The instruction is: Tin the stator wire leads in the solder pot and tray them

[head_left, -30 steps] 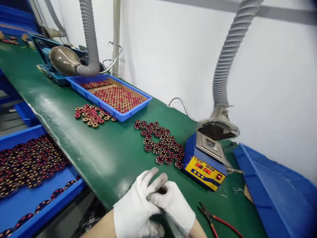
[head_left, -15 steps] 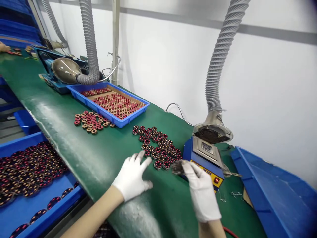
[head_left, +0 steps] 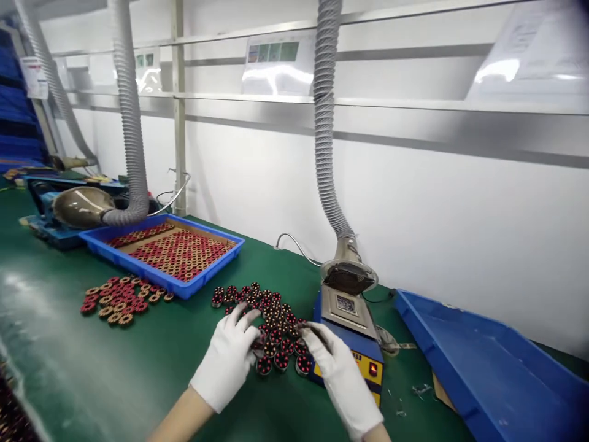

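A cluster of small round black stator cores (head_left: 280,362) with red and tan spots lies on the green table, in front of both white-gloved hands. My left hand (head_left: 227,359) curls over the cluster's left side. Between its thumb and fingers a dark stator core (head_left: 258,345) partly shows. On the cluster's right edge, beside the blue heating unit (head_left: 352,337), my right hand (head_left: 343,383) has its fingers drawn together. The glove's fingertips look dark, and whatever they pinch is hidden.
Left of the cluster are loose red and tan rings (head_left: 122,301) and a blue tray (head_left: 184,288) of similar rings. A grey hose (head_left: 326,123) ends in a hood (head_left: 350,273) over the heating unit. A large blue bin (head_left: 488,362) stands tilted at right.
The view has tilted up and right. My left hand has come onto the cluster and closed around a core. My right hand, earlier holding something dark, has moved to the cluster's right edge.
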Tool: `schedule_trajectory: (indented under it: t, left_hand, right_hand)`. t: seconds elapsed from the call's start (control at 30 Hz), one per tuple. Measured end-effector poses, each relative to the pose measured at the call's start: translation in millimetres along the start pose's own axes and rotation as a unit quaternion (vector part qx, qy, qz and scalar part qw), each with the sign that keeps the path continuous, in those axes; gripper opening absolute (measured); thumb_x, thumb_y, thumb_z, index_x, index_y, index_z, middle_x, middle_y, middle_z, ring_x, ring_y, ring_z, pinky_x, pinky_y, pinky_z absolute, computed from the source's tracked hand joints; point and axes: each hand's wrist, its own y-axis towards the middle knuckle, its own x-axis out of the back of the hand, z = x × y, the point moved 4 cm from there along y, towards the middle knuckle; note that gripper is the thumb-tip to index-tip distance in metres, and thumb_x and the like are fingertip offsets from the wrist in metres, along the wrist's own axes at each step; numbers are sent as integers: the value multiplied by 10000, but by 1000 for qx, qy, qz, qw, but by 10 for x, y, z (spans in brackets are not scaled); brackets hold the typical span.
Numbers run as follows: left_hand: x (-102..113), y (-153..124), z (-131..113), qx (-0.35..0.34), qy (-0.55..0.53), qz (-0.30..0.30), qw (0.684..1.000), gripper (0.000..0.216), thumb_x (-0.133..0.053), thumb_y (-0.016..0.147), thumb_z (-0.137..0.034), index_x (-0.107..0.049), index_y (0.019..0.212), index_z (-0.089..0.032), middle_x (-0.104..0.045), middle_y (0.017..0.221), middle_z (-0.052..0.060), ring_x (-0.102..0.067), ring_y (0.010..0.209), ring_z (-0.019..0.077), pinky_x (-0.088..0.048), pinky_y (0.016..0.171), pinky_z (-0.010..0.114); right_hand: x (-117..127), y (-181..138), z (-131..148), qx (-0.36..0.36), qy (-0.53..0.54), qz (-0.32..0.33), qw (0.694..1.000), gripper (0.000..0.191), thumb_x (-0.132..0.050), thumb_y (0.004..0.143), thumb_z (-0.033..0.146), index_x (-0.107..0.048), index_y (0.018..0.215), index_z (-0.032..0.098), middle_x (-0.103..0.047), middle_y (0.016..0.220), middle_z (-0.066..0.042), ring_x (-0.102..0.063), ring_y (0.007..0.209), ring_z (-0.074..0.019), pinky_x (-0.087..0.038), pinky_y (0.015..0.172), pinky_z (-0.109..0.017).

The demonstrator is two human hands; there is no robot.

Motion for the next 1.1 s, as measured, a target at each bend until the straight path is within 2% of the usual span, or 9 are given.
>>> schedule_trajectory:
  t: [0.07,0.17,0.27,0.33,0.43,0.63,0.77,0.93,1.1]
  left_hand:
    - [328,85,-324,-67,-19,-74,995,210,-514,733,-95,-533,900,-220,-368,1359,8,-173,1301,301,-306,981,456]
    - [702,135,-756,-171,-37,-237,956,273,-451,732,-65,-511,950,-218,-356,1332,50,-261,1244,332,-336,912,495]
    - [785,174,-902,-139,-108,-341,923,395,-479,807,-218,-410,1194,-189,-319,1338,134,-330,1206,340,-369,906,504]
    - [689,264,-898,-103,-219,-290,926,533,-487,830,-381,-321,1282,-154,-371,1310,164,-395,1176,313,-405,918,465]
    - [580,366,-907,-148,-361,-209,897,425,-355,884,-520,-416,1196,-239,-519,1180,87,-510,1063,231,-454,878,371]
    - [701,290,-906,-211,-210,-267,917,305,-378,913,-351,-470,1145,-175,-502,1188,113,-435,1111,260,-390,896,436]
    - [720,262,-859,-207,-277,-223,911,265,-490,830,-220,-470,1093,-204,-496,1184,73,-453,1091,207,-407,904,362]
    - [745,290,-806,-216,-287,-195,913,246,-508,859,-315,-470,1082,-219,-507,1176,58,-444,1094,209,-395,919,368]
    - [838,268,-902,-277,-193,-228,913,253,-366,899,-242,-488,1090,-130,-539,1136,101,-449,1069,237,-395,874,415]
  right_hand:
    - [-58,-9,1,-1,107,8,994,275,-551,804,434,-611,958,214,-661,980,-41,-583,965,-208,-417,888,-341]
    - [-64,-75,86,1,322,-7,947,258,-607,775,408,-609,966,235,-663,997,-29,-601,935,-190,-452,858,-330]
    - [32,-170,182,1,448,-31,893,300,-731,666,344,-633,936,258,-677,964,-19,-621,894,-196,-477,821,-338]
    - [89,-214,221,1,484,-16,875,317,-771,619,306,-649,911,281,-686,953,-14,-626,895,-205,-472,826,-356]
    - [150,-225,240,22,481,0,877,280,-778,607,314,-670,865,303,-691,918,-7,-627,886,-202,-463,835,-358]
    - [176,-182,234,33,417,-7,908,318,-816,539,339,-688,815,246,-668,835,-21,-604,837,-172,-454,802,-283]
    - [197,-155,213,38,354,-9,935,211,-740,654,355,-676,822,244,-651,766,-7,-605,751,-145,-472,701,-243]
    - [379,-206,348,148,192,-52,969,286,-781,585,355,-688,843,274,-665,891,-36,-614,851,-206,-484,750,-284]
    - [453,-292,480,249,15,-62,966,180,-707,683,198,-703,837,291,-633,892,-33,-594,860,-193,-467,758,-277]
